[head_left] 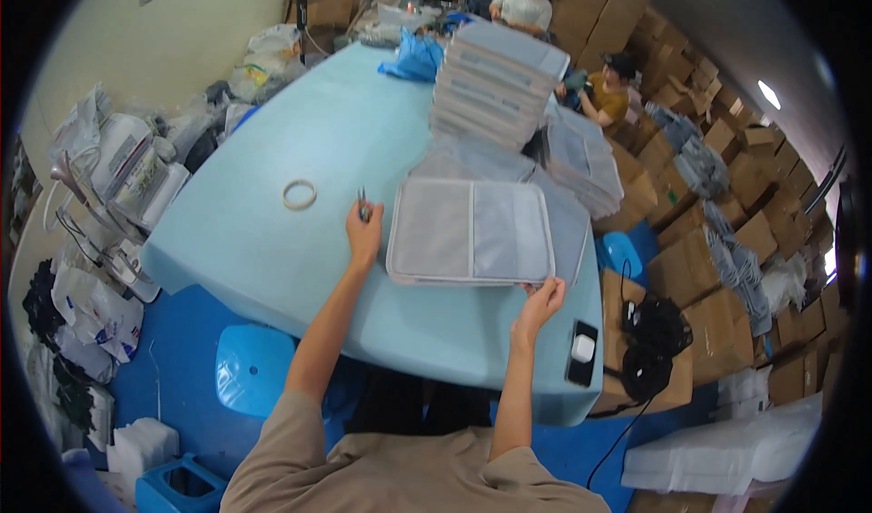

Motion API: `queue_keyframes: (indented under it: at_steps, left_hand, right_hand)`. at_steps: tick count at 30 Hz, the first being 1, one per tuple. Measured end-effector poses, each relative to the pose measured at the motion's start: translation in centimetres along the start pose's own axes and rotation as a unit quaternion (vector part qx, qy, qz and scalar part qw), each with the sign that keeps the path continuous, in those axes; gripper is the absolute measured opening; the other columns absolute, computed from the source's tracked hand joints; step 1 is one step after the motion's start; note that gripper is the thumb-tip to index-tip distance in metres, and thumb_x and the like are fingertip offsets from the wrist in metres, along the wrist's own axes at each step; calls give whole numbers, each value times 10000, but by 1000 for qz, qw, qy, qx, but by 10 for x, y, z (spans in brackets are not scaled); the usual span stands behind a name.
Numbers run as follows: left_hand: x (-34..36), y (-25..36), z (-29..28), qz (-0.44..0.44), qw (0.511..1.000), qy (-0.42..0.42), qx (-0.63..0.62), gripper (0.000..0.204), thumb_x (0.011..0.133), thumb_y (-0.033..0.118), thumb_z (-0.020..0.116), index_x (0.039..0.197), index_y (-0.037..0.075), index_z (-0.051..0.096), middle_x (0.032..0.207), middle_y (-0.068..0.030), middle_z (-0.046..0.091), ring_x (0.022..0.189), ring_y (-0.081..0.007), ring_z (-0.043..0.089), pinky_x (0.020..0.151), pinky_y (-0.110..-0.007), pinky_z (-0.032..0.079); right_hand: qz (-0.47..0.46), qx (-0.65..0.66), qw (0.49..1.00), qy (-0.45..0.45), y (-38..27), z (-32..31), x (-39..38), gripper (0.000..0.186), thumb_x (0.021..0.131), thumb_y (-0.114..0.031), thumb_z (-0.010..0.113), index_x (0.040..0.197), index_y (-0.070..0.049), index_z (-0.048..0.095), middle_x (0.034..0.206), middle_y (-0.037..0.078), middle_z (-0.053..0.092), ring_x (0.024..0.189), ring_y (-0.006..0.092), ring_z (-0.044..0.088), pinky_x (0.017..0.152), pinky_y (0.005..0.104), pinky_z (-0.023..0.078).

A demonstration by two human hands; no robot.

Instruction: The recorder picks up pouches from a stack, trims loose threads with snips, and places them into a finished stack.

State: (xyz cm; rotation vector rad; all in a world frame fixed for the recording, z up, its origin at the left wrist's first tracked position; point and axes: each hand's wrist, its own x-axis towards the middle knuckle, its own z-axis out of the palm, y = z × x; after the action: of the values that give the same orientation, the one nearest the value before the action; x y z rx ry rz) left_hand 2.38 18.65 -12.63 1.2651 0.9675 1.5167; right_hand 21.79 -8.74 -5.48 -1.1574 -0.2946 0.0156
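Note:
My left hand [365, 238] is closed around a small pair of thread snips [363, 197], their blades pointing away from me over the table. With my right hand [541, 302] I pinch the near right corner of a flat grey rectangular fabric case [434, 227]. Pale piping edges this case, and a seam splits its top into two panels. It lies over other grey pieces [569, 227] of the same kind. Left of the snips, a roll of tape [299, 194] rests flat on the pale blue tabletop [236, 168].
Behind the case rises a tall stack of similar grey cases [490, 86], with a lower pile [581, 163] beside it. A blue plastic bag [416, 56] lies at the far side. A phone [581, 354] sits near the right edge. Two people work beyond the table; cartons [672, 277] crowd the right.

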Motion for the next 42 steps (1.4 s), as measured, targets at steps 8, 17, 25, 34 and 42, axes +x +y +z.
queue_keyframes:
  at_steps: [8,17,25,34,42]
  left_hand:
    - [-8,12,3,29,992,-78,98,272,1006,229,733,903,29,579,713,-4,542,674,-90,465,615,-315,407]
    - [-2,12,4,46,990,-80,102,267,1011,217,737,906,30,578,700,14,516,662,-84,442,603,-317,388]
    - [-20,71,-15,1,988,-86,131,283,1053,328,700,1058,47,675,680,-16,572,616,-116,489,595,-336,411]
    - [-140,139,-75,19,939,-207,273,303,1103,331,596,1156,62,724,861,-153,743,760,-342,728,696,-428,537]
    - [-176,134,-72,220,883,-276,310,206,968,214,807,1090,61,742,918,-75,752,772,-270,742,654,-403,571]
  right_hand:
    - [-145,-264,953,-19,6,-40,-64,299,1009,-138,706,1262,-27,594,1395,162,553,1312,295,551,1090,462,447]
    - [-352,-352,807,-318,-7,2,-86,314,869,-33,823,1166,-35,722,1217,95,716,1280,346,607,1061,469,494]
    - [-381,-315,769,-406,2,10,-55,183,838,14,851,1006,-22,791,941,59,795,895,235,728,764,364,591]
    - [-122,-262,833,-472,7,6,-71,138,873,-12,839,997,-37,785,840,41,749,704,151,647,646,289,539]
    - [-190,-226,863,-410,15,5,-79,161,899,28,783,1045,-33,751,927,53,759,722,168,674,657,306,558]
